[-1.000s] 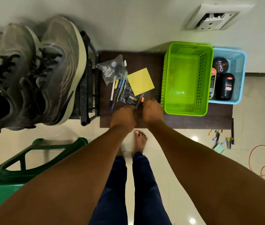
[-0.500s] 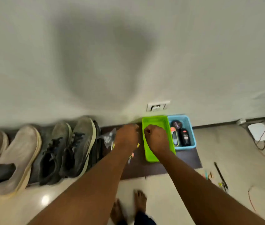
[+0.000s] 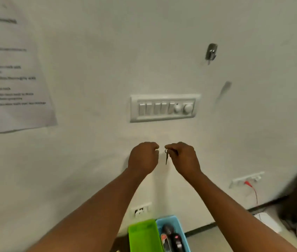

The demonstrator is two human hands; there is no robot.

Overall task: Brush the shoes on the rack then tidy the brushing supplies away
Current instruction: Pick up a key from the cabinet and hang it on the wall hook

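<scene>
Both arms are raised in front of the white wall. My left hand (image 3: 143, 157) is curled into a fist with nothing visible in it. My right hand (image 3: 182, 157) pinches a small dark key-like object (image 3: 166, 158) that hangs down between the two hands. Far below, at the frame's bottom, stand the green basket (image 3: 142, 235) and beside it the blue basket (image 3: 178, 222), which holds dark polish containers (image 3: 173, 239). The shoes and rack are out of view.
A switch panel (image 3: 164, 108) is on the wall above my hands. A metal hook (image 3: 211, 51) is up to the right, a printed sheet (image 3: 11, 73) at the left. Wall sockets (image 3: 140, 210) and a red wire (image 3: 251, 188) sit low down.
The view has swung up from the floor to the wall. Both hands rose from the mat and green basket to chest height, and the right hand now holds a small dark object.
</scene>
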